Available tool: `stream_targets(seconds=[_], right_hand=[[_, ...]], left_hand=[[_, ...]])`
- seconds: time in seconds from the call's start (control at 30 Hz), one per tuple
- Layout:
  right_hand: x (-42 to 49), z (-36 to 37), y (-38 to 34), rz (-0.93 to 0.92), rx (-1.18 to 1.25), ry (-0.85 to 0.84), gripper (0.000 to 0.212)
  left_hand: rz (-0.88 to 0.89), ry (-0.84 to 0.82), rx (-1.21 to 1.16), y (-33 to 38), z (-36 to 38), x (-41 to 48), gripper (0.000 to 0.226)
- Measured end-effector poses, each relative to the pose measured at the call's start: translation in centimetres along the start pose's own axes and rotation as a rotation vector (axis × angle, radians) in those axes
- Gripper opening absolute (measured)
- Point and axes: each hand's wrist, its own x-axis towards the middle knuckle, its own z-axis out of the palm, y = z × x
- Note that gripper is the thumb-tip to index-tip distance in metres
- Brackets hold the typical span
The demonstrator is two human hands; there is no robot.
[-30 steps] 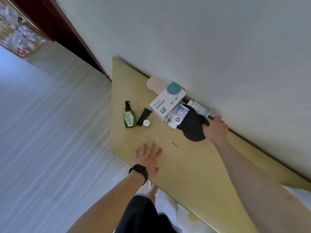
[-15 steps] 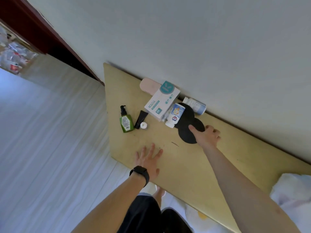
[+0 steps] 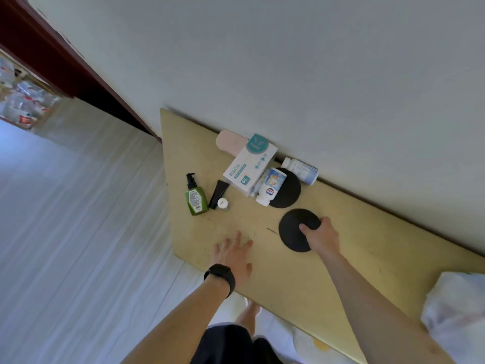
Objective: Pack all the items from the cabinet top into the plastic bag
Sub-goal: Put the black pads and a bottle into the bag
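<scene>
Right hand pinches a black disc, perhaps just off the counter.
Left hand lies spread flat nearby; the white plastic bag sits at the counter's right end.

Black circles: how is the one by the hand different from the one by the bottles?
The near circle is pinched by the right hand; the far circle is untouched by hands. The near circle is apart from the other things; the far circle is partly under a white bottle. Both are flat, round and black.
</scene>
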Motion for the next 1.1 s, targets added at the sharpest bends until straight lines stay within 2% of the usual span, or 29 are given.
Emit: stream_targets(seconds=[0.1, 0.2, 0.27, 0.37, 0.53, 0.67, 0.73, 0.8, 0.9, 0.97, 1.1], right_hand=[[-1.2, -0.1, 3.4, 0.024, 0.037, -0.027, 0.06], [-3.1, -0.1, 6.8, 0.069, 0.092, -0.043, 0.05], [-4.6, -0.2, 8.7, 0.085, 0.133, -0.059, 0.039], [-6.5, -0.4, 10.7, 0.113, 0.198, -0.093, 0.031], [-8.1, -1.2, 11.5, 0.087, 0.249, -0.056, 0.019], [-7.6, -2.1, 9.5, 0.015, 0.371, 0.019, 0.011], [-6.5, -2.5, 7.3, 0.003, 0.505, 0.041, 0.012], [-4.9, -2.8, 4.2, 0.018, 0.61, 0.041, 0.016], [-2.0, -2.4, -0.9, 0.018, 0.717, -0.003, 0.02], [-0.3, -1.6, -4.0, -0.017, 0.696, -0.046, 0.022], [1.8, 0.0, -8.0, -0.008, 0.652, -0.065, 0.046]], left_hand=[[0.041, 0.19, -0.129, 1.7, -2.4, 1.3, 0.056], [-0.014, 0.313, -0.31, 4.4, -5.2, 3.8, 0.069], [-0.136, 0.318, -0.441, 5.8, -6.5, 5.5, 0.074], [-0.292, 0.277, -0.643, 6.6, -7.0, 7.7, 0.068], [-0.303, 0.347, -0.573, 6.8, -6.4, 9.2, 0.061], [-0.164, 0.319, -0.648, 6.3, -5.6, 7.8, 0.054], [-0.088, 0.272, -0.793, 5.3, -4.9, 5.7, 0.041], [-0.057, 0.219, -0.82, 3.7, -3.7, 3.2, 0.03], [-0.086, 0.178, -0.861, 0.7, -0.4, -0.6, 0.029], [-0.118, 0.161, -0.823, -1.5, 2.3, -2.8, 0.034], [-0.232, 0.142, -0.74, -4.8, 5.7, -5.4, 0.046]])
